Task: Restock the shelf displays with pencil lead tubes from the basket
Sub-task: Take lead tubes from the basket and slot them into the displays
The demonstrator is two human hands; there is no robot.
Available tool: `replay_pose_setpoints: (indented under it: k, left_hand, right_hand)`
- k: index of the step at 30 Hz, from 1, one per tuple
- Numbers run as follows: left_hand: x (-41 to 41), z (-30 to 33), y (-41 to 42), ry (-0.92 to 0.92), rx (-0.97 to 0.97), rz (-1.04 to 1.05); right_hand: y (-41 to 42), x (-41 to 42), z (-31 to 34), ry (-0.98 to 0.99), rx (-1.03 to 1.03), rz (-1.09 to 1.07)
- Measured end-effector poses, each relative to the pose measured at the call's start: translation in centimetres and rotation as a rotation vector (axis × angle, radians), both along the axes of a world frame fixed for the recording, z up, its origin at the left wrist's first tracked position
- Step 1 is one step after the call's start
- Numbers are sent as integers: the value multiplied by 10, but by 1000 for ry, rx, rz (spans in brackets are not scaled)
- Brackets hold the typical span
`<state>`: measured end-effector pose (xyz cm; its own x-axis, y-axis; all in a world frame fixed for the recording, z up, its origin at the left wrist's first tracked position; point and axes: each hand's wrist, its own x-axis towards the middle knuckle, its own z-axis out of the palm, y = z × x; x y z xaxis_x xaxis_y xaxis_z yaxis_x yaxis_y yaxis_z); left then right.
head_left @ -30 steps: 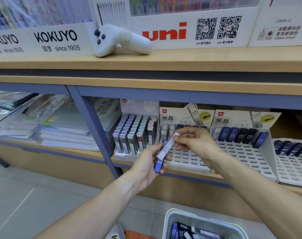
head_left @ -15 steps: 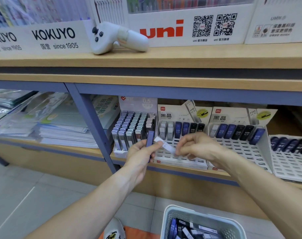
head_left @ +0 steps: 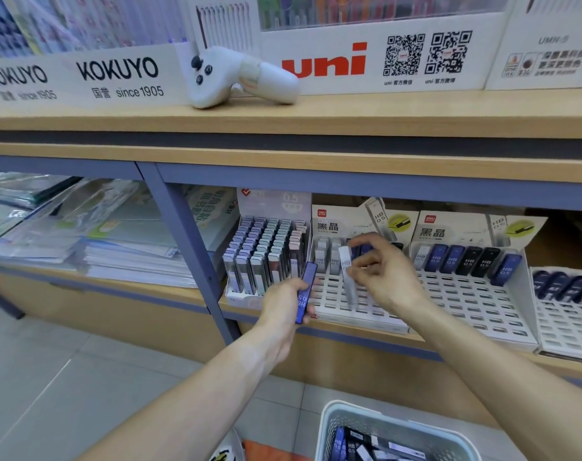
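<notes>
My left hand grips a blue lead tube upright in front of the lower shelf. My right hand pinches a white lead tube and holds it upright over the slotted white display tray, beside the white tubes standing in its back row. A second slotted display tray to the right carries a back row of white, blue and black tubes. The pale basket sits on the floor at the bottom, with several blue, black and white tubes inside.
A full box of grey-capped lead tubes stands left of the trays. A white handheld controller lies on the upper shelf. Stacked plastic folders fill the left bay behind a blue upright post. A third tray is at far right.
My right hand has taken the white tube away from the left hand and turned it upright over the tray. My left hand has lowered slightly, keeping the blue tube.
</notes>
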<state>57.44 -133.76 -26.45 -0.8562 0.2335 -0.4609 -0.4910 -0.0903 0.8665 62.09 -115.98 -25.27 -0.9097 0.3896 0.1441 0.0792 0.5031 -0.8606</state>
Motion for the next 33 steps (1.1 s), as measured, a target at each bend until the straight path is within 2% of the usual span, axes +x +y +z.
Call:
replay_pose_setpoints:
  k: [9,15,27,30,31,33]
  left_hand:
    - [-1,-2,-4,11,-51,28]
    - [2,1,-2,25,3,18]
    - [4,1,-3,102,-30,-10]
    - [6,4,0,85,26,44]
    - [6,5,1,76,50,64]
    - [7,4,4,59,100,93]
  right_hand:
    - [-26,-19,-18,254,175,-39]
    - [-30,-28,-34,242,295,15]
    - [-27,-32,-33,153,505,83]
    - [-26,-25,-32,83,396,4]
    - [-26,-21,-30,48,284,-40]
    - [-29,-8,-22,-45,-69,-115]
